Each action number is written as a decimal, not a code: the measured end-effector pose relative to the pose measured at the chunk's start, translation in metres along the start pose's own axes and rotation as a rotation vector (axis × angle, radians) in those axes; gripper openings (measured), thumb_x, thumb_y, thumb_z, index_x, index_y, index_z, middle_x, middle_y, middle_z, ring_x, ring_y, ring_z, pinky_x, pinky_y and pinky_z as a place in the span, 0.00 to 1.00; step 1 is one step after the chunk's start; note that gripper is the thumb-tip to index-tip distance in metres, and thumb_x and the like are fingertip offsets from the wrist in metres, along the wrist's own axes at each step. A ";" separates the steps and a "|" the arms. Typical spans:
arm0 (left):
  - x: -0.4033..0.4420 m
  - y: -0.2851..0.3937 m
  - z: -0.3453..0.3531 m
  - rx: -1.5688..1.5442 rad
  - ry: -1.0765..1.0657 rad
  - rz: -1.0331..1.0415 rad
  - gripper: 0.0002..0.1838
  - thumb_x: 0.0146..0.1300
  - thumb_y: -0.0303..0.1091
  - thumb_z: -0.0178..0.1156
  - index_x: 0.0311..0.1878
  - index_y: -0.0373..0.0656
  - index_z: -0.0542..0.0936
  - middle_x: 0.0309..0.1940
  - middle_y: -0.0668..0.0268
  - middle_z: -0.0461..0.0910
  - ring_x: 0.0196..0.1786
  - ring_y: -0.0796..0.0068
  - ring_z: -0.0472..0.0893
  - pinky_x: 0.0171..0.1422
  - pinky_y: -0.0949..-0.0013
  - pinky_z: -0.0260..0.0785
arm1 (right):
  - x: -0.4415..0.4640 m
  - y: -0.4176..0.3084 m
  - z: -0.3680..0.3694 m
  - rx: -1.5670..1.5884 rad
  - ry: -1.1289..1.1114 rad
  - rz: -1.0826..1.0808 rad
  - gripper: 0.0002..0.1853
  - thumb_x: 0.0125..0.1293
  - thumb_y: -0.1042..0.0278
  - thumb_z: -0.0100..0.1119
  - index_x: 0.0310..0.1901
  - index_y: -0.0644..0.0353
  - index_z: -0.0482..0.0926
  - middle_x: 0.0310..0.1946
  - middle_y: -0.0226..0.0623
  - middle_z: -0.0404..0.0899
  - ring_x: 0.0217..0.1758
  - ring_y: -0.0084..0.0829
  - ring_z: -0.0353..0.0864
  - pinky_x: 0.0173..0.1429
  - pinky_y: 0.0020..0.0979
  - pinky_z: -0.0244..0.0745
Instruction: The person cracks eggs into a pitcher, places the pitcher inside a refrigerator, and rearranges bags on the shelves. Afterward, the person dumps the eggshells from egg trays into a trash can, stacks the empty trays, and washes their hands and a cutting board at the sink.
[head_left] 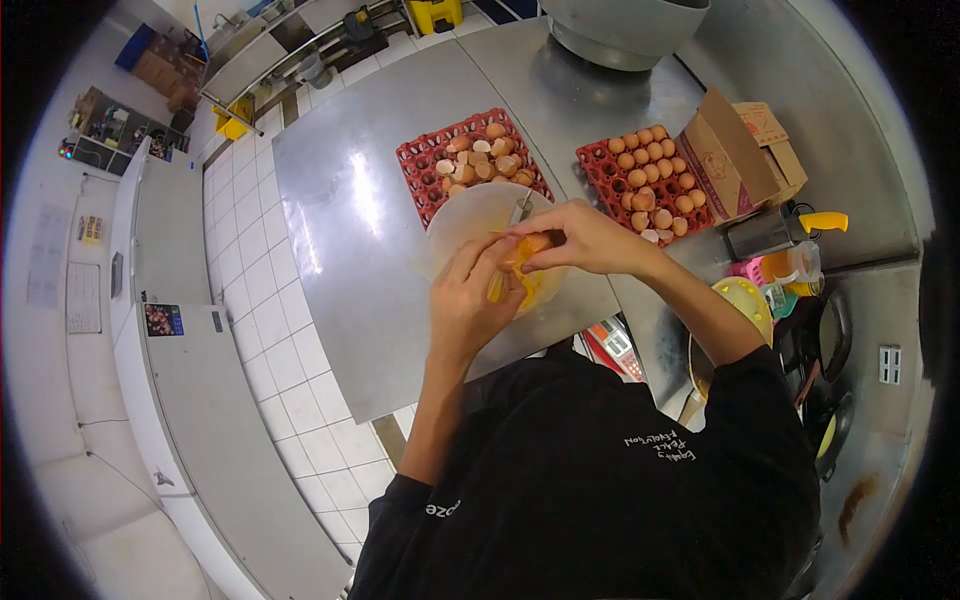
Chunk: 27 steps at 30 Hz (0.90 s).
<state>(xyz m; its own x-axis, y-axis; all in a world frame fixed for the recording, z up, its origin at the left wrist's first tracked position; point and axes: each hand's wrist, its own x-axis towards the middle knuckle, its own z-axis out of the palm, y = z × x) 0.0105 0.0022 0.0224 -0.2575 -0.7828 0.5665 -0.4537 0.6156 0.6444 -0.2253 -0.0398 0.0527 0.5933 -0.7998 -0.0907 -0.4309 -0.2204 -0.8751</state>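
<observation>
Left hand (pixel 470 300) and right hand (pixel 595 238) pinch an egg (pixel 536 242) over the bowl (pixel 447 222) by the bench's near edge (pixel 372 392), seemingly mid-crack, wanting gentle parting.

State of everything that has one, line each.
Translucent round bowl: upright, yellow liquid egg inside
Brown-shelled egg: apparently cracked, above bowl
Left hand: curled at egg, grip unclear
Right hand: pinching egg
Left red egg tray: mostly broken shells
Right red egg tray: mainly whole eggs, some broken shells
Brown cardboard box: open
</observation>
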 end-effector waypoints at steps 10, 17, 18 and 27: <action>0.006 -0.002 -0.014 -0.073 -0.037 -0.282 0.16 0.67 0.22 0.72 0.57 0.43 0.86 0.59 0.61 0.85 0.57 0.60 0.88 0.60 0.57 0.82 | -0.001 0.028 0.014 -0.417 0.368 -0.346 0.24 0.66 0.63 0.81 0.61 0.58 0.85 0.58 0.40 0.87 0.55 0.44 0.86 0.65 0.40 0.80; 0.006 0.004 0.028 -0.405 -0.159 -0.438 0.21 0.75 0.34 0.72 0.66 0.38 0.81 0.63 0.56 0.84 0.60 0.60 0.86 0.64 0.58 0.77 | -0.009 0.032 0.030 0.363 0.371 -0.145 0.30 0.65 0.62 0.83 0.66 0.61 0.82 0.55 0.37 0.86 0.60 0.31 0.85 0.65 0.35 0.81; 0.008 0.010 0.032 -0.423 -0.187 -0.426 0.21 0.75 0.34 0.72 0.66 0.38 0.81 0.63 0.56 0.84 0.60 0.60 0.86 0.64 0.58 0.77 | -0.014 0.035 0.026 0.458 0.362 -0.140 0.31 0.65 0.62 0.84 0.67 0.61 0.82 0.54 0.35 0.86 0.59 0.28 0.85 0.65 0.34 0.82; -0.007 0.016 0.046 0.065 -0.236 -0.218 0.19 0.77 0.38 0.70 0.65 0.41 0.82 0.57 0.57 0.85 0.60 0.57 0.84 0.64 0.55 0.75 | -0.093 0.193 -0.075 -0.286 1.018 0.145 0.28 0.62 0.52 0.85 0.57 0.60 0.86 0.48 0.44 0.88 0.48 0.46 0.88 0.57 0.40 0.83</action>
<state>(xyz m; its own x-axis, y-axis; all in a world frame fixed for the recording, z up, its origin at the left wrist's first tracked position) -0.0339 0.0132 0.0055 -0.3358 -0.8996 0.2792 -0.5716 0.4302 0.6988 -0.4146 -0.0502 -0.0717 -0.2668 -0.8897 0.3706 -0.6734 -0.1030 -0.7320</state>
